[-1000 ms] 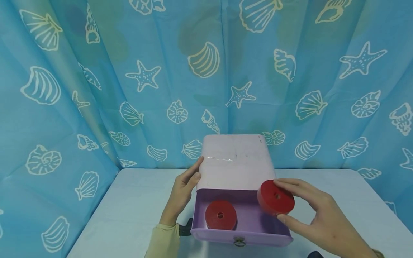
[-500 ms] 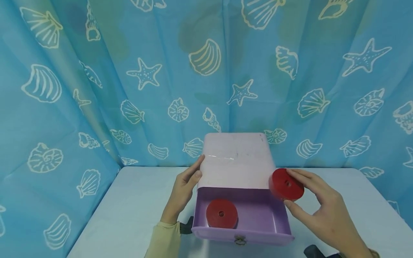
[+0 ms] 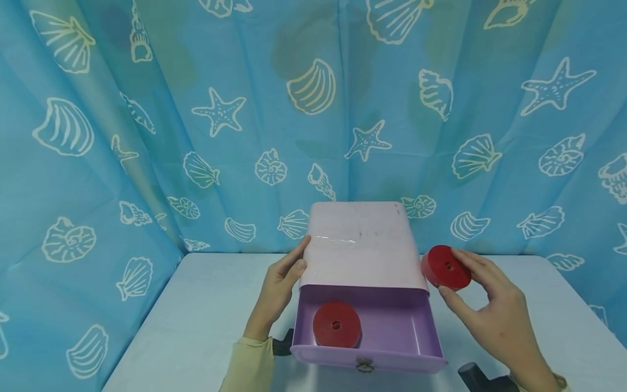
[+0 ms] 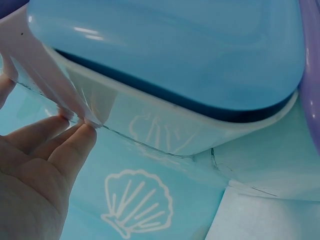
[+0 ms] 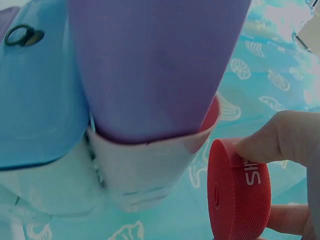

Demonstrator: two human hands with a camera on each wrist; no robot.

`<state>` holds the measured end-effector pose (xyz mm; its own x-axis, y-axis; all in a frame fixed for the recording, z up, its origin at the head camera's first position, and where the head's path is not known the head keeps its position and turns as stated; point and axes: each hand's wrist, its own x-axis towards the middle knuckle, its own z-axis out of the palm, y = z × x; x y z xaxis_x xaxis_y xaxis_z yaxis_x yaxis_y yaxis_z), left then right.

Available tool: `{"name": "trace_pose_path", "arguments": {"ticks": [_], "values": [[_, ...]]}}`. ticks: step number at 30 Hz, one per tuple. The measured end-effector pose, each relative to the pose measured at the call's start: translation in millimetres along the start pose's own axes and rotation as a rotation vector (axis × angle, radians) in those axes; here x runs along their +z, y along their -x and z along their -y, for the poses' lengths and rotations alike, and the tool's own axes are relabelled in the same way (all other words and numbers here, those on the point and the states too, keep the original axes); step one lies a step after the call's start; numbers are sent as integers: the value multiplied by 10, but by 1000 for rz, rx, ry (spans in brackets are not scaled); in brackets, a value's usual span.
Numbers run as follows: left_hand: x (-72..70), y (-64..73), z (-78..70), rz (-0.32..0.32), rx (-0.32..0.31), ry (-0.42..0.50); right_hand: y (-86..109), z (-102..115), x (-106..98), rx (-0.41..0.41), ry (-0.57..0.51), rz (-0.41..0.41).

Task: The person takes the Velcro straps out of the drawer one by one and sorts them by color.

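Note:
A pale cabinet (image 3: 362, 245) has its purple drawer (image 3: 392, 321) pulled out toward me. In the drawer's left half a roll of red tape (image 3: 338, 332) lies flat. My left hand (image 3: 276, 291) rests along the cabinet's left side; in the left wrist view its fingertips (image 4: 89, 131) touch the wall below a blue drawer front (image 4: 170, 55). Between thumb and fingers, my right hand (image 3: 499, 316) pinches a second roll of red woven tape (image 5: 240, 190), with pale lettering on its rim. That roll is raised and tilted beside the cabinet's right side.
The white table (image 3: 206, 305) spreads to both sides of the cabinet. A blue curtain (image 3: 245, 136) with shells and starfish hangs behind and at the left. Dark wrist mounts show near both wrists. A ring pull (image 3: 364, 365) sits on the drawer front.
My right hand has lifted the held roll from over the drawer's right part, up and rightward past the cabinet's edge. The left hand and the roll in the drawer have stayed put.

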<state>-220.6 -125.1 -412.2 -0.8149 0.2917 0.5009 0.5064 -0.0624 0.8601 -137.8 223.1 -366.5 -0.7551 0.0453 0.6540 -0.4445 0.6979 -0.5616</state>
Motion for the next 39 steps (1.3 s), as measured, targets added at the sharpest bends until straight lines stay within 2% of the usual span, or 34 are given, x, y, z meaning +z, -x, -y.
{"name": "trace_pose_path", "arguments": {"ticks": [15,26,39], "values": [[-9,4,22,6,5,5,-30,-250,147,45,62,-23],[-6,-3,13,14,15,11,-33,-430,258,118,123,19],[-10,-9,1,15,18,20,-5,-689,355,136,168,48]]}}
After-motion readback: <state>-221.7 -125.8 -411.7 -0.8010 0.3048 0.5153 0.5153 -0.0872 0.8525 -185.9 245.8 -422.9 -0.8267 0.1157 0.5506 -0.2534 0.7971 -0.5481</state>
